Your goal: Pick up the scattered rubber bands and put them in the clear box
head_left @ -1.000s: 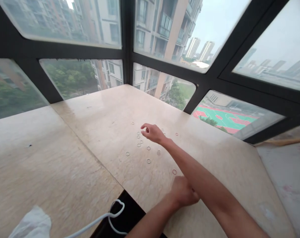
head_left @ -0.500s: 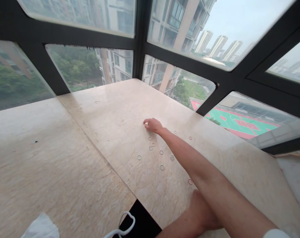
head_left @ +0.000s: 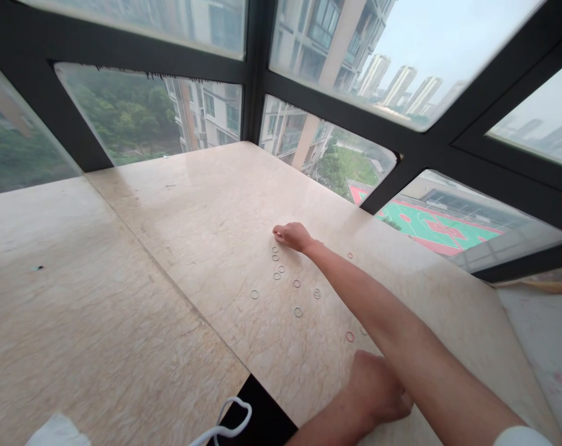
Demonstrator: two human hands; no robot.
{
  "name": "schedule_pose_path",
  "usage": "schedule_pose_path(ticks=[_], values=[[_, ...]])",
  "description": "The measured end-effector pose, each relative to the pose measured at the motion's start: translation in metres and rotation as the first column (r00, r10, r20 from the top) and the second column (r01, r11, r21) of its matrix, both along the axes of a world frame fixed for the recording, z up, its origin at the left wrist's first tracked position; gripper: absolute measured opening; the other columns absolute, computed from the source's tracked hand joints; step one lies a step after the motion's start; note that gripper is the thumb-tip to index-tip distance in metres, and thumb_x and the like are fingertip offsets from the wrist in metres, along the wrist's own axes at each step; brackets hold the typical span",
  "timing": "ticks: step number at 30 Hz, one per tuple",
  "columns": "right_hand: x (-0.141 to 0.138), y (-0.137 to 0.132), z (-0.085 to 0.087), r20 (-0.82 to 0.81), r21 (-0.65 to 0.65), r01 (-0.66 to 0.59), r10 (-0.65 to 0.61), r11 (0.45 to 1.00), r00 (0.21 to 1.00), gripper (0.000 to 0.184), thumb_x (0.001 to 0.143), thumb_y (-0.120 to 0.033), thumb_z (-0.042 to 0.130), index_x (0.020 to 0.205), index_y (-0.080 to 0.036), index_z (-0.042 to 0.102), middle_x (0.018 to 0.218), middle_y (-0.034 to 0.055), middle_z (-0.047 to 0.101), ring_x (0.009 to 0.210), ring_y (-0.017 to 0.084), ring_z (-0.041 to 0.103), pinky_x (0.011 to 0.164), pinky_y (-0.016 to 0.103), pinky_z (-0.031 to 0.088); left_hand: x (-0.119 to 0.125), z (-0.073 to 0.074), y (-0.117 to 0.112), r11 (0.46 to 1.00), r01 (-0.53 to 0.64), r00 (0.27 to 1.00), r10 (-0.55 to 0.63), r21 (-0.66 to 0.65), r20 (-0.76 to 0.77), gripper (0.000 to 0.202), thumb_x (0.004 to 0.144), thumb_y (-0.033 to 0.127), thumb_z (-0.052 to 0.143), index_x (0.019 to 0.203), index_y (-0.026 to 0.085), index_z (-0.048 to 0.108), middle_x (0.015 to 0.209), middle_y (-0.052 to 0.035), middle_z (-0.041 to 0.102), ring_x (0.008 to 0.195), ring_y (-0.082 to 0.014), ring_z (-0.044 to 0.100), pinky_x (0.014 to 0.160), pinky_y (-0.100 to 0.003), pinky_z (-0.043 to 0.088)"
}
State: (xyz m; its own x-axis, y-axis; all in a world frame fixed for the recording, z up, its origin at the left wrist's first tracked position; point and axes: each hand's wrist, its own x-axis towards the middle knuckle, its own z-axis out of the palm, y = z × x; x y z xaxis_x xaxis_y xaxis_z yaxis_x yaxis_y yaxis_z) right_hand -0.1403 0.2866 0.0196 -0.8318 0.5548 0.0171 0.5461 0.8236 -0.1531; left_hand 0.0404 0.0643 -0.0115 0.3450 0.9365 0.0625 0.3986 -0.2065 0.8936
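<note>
Several thin, small rings, rubber-band-like, lie scattered on a pale marble ledge. Among them are a greenish ring (head_left: 254, 294), a grey ring (head_left: 298, 312) and a red ring (head_left: 350, 336). At the far end of the group, my right hand (head_left: 294, 236) is pinched shut at the surface; a pale bit shows at its fingertips, where a small ring was seen a moment before. My left hand (head_left: 378, 387) is a closed fist low in the view, partly behind my right forearm. What it holds, if anything, is hidden.
The marble ledge (head_left: 136, 297) has a seam running across it. Dark window frames (head_left: 255, 74) border its far sides. A black flat object (head_left: 257, 409) with a white cord (head_left: 234, 427) lies at the front, and white crumpled material (head_left: 57, 432) at the lower left.
My right hand's fingers have closed down, and the ring at their tips is no longer plainly visible. More of my left fist shows below my right forearm. The view has shifted slightly.
</note>
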Motion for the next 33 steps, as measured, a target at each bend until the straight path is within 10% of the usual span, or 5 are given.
schedule_pose_path(ticks=[9,14,18,26,33], values=[[0.065,-0.04,0.006,-0.414,-0.329,0.126,-0.263,0.936,0.872,0.016,0.083,-0.028,0.04,0.088,-0.016,0.05,0.051,-0.0057,0.053,0.04,0.008,0.047,0.045,0.018,0.038,-0.001,-0.002,0.001,0.995,0.021,0.964,0.006,0.098,-0.268,0.026,0.079,0.035,0.049,0.066,0.018,0.063,0.069,-0.0095,0.067,0.06,-0.0216,0.061,0.052,-0.031,0.032],[0.107,-0.069,0.024,-0.578,-0.758,-0.123,-0.572,0.641,0.581,0.017,0.075,-0.034,0.052,0.082,-0.02,0.046,0.042,-0.0098,0.045,0.033,0.006,0.034,0.032,0.016,0.024,-0.004,0.001,0.001,0.994,-0.021,0.961,0.051,0.111,-0.272,0.022,0.077,0.031,0.051,0.062,0.017,0.059,0.066,-0.007,0.065,0.057,-0.0176,0.058,0.05,-0.028,0.027],[0.14,-0.089,0.041,-0.568,-0.812,-0.217,-0.648,0.542,0.507,0.017,0.075,-0.033,0.056,0.082,-0.019,0.049,0.041,-0.0103,0.044,0.033,0.006,0.031,0.031,0.015,0.021,-0.006,0.003,0.001,0.989,-0.04,0.959,0.077,0.14,-0.271,0.023,0.077,0.028,0.05,0.058,0.016,0.056,0.061,-0.0053,0.062,0.053,-0.0148,0.052,0.05,-0.027,0.023],[0.235,-0.137,0.074,-0.649,-0.735,-0.104,-0.649,0.67,0.398,0.026,0.082,-0.043,0.057,0.089,-0.019,0.05,0.037,-0.0122,0.04,0.028,0.004,0.027,0.03,0.015,0.019,-0.005,0.006,0.003,0.978,-0.079,0.946,0.135,0.194,-0.293,0.03,0.081,0.027,0.046,0.053,0.017,0.045,0.05,0.0003,0.047,0.048,-0.0112,0.037,0.051,-0.029,0.016],[0.36,-0.197,0.078,-0.679,-0.689,0.242,-0.725,0.683,0.112,0.031,0.085,-0.048,0.057,0.095,-0.019,0.054,0.039,-0.0105,0.04,0.029,0.005,0.027,0.029,0.015,0.019,-0.005,0.001,0.006,0.965,-0.115,0.937,0.184,0.237,-0.297,0.037,0.084,0.033,0.04,0.052,0.017,0.031,0.047,0.0026,0.035,0.047,-0.0103,0.033,0.053,-0.027,0.016]])
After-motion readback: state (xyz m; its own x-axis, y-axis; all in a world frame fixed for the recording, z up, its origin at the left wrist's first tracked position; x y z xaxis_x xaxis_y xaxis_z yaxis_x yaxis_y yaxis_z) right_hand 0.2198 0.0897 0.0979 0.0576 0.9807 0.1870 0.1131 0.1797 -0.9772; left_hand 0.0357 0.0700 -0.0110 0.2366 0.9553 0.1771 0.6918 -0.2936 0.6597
